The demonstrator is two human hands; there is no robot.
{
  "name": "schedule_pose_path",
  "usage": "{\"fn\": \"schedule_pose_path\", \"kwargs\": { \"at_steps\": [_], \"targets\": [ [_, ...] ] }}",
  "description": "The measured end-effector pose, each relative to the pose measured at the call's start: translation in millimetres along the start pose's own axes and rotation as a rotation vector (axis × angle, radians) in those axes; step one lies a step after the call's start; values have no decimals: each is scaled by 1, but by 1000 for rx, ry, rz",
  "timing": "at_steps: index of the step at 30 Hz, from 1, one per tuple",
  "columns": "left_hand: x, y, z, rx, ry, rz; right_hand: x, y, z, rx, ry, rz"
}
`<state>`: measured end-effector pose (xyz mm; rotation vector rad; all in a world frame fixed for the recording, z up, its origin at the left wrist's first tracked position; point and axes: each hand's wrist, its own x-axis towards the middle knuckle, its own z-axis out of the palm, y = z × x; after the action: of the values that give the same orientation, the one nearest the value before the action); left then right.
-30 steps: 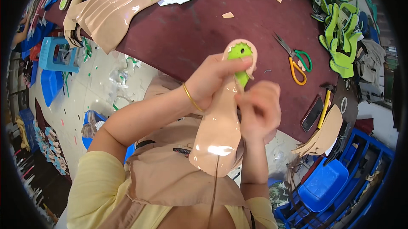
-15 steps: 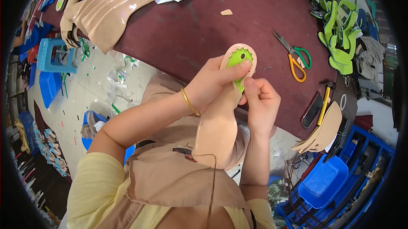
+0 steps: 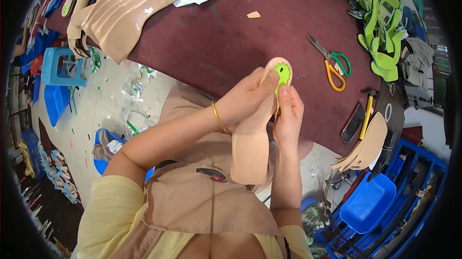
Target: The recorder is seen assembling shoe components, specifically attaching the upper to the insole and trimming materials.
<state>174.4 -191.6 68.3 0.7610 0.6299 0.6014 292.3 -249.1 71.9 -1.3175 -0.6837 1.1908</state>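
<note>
Presently, beige sole piece: between both hands, its rounded far end over the near edge of the dark red table, its broad near end unsupported above the brown apron.
Green patch: the likely trouble spot; uneven thumb pressure could leave the notched beige rim around it puckered, lifted or off centre.
Glossy surface: it looks slick, so a slackened left grip might let the piece twist, its near end having nothing beneath it.
Scissors: on the table, far and right of the hands; a wide swing of the right hand could knock them.
Left hand: clamped on the piece, thumb on top at the patch's left side; the fingers below are mostly hidden.
Left arm: from the near left, angled far and right, gold bracelet at the wrist.
Right hand: pointing to the far side, thumb and bunched fingers pinching the piece's right edge, beside the patch.
Right arm: almost straight up from the near side.
</note>
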Motion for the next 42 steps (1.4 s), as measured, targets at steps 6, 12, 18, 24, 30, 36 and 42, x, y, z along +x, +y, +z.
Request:
{"fn": "schedule_pose_path", "kwargs": {
  "at_steps": [6, 12, 18, 24, 30, 36, 42],
  "targets": [
    [-14, -4, -14, 403, -22, 154, -1, 4, -3, -288, 32, -150],
    [-11, 7, -4, -16, 79, 66, -10, 2, -3, -456, 131, -466],
    [-11, 2, -7, -146, 79, 25, -11, -10, -5, -1051, 95, -794],
    [-21, -3, -3, -340, -165, -96, 2, -13, -6, 187, -178, 11],
    [-21, -8, 0, -76, -359, -129, 0, -26, -12, 342, -296, 192],
    [-31, 6, -1, 67, -352, -219, -5, -22, -19, 128, -188, 113],
    [-23, 15, -2, -256, -258, -455, 2, -16, -12, -570, -49, -205]
  ]
}}
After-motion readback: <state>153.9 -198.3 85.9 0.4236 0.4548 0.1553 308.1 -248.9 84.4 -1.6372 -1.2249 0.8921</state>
